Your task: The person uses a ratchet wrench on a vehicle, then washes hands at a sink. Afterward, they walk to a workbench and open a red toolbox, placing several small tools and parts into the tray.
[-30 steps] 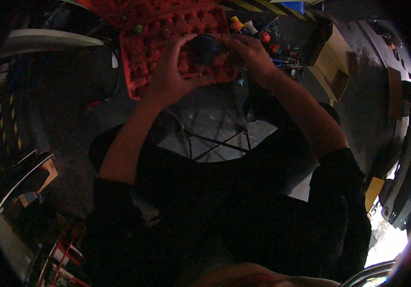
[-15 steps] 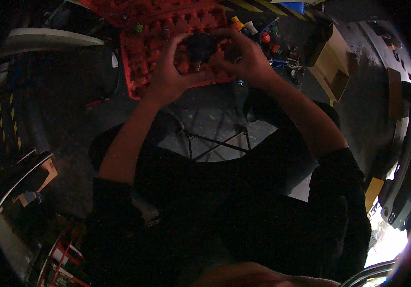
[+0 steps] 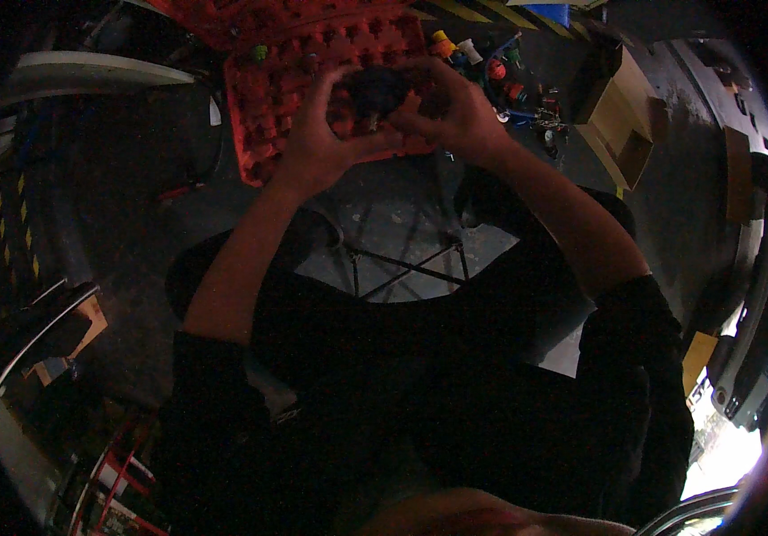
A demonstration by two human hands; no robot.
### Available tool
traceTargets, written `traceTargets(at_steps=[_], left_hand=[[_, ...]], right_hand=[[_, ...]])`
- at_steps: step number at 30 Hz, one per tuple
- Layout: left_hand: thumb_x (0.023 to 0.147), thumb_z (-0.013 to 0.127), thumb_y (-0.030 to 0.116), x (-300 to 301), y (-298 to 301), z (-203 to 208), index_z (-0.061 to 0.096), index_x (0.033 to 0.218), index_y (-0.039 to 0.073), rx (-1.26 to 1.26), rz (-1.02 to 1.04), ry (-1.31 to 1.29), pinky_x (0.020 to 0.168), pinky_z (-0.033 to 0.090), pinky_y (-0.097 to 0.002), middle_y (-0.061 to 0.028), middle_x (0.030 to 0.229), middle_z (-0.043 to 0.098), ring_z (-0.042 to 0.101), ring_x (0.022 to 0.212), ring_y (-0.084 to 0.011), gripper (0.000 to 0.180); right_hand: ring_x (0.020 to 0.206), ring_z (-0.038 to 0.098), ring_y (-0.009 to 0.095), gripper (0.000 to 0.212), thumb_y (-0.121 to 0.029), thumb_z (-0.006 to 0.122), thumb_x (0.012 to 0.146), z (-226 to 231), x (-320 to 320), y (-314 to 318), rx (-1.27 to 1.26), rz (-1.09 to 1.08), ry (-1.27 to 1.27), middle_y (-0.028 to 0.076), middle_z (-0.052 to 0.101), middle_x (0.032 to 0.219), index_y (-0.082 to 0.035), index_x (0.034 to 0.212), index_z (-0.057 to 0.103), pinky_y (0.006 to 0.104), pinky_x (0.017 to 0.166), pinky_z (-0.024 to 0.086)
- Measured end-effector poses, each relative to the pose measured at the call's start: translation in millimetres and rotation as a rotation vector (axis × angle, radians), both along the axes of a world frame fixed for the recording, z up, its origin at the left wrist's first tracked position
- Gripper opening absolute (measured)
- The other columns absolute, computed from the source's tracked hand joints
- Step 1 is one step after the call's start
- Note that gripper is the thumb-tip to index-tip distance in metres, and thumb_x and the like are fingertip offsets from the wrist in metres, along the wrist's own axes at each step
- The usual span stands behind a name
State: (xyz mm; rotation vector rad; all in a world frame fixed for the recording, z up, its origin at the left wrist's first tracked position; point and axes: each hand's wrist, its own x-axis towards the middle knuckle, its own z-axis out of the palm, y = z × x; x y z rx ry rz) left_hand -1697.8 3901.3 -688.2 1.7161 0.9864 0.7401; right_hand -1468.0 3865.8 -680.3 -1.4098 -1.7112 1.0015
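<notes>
Between both hands, above a red moulded case (image 3: 250, 125), is a dark rounded part (image 3: 375, 89) with a small pale stub on its near side. My left hand (image 3: 326, 125) curls round its left side, thumb stretched beneath it. From the right, my right hand (image 3: 455, 112) holds it too, fingers bent over the far side and thumb near the stub. Dim light hides the part's exact kind. Behind the hands, the case's rows of shaped hollows show, with a small green piece (image 3: 260, 53) in one of them.
Right of the case lie several coloured caps and fittings, among them a yellow cap (image 3: 442, 45) and a red round piece (image 3: 496, 69). Farther right stands an open cardboard box (image 3: 621, 125). Below my hands, a dark crossed frame (image 3: 411, 268) shows between my legs.
My right hand has shifted slightly, its thumb and fingers moving about the dark part. The left hand stays nearly where it was.
</notes>
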Motion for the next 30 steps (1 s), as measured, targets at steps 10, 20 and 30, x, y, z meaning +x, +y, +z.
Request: traceTargets(at_steps=[10,20,30], left_hand=[[0.074,0.089,0.035,-3,1,1,0.052,0.138,0.006,-0.078,0.020,0.012,0.102,0.048,-0.0392,-0.0108,0.128,0.061,0.060,0.118,-0.0236,0.079],[0.083,0.080,0.034,-7,2,-1,0.057,0.135,0.004,-0.047,0.035,-0.078,0.101,0.048,-0.0365,-0.0108,0.124,0.065,0.062,0.116,-0.0219,0.065],[0.089,0.075,0.037,-5,-1,12,0.060,0.132,0.002,-0.080,0.082,-0.080,0.093,0.052,-0.0324,-0.0095,0.113,0.070,0.066,0.104,-0.0174,0.058]], right_hand=[[0.105,0.068,0.023,0.051,-0.026,0.075,0.091,-1,1,5,-0.262,-0.021,0.448,0.010,0.069,0.117,-0.002,0.132,0.056,0.0352,0.089,0.057],[0.078,0.064,0.013,0.059,-0.032,0.065,0.093,7,1,3,-0.430,0.002,0.590,0.007,0.064,0.107,-0.001,0.140,0.049,0.0281,0.067,0.052],[0.082,0.063,0.012,0.057,-0.032,0.065,0.094,11,2,3,-0.455,0.008,0.542,0.005,0.065,0.106,-0.002,0.140,0.050,0.0268,0.070,0.050]])
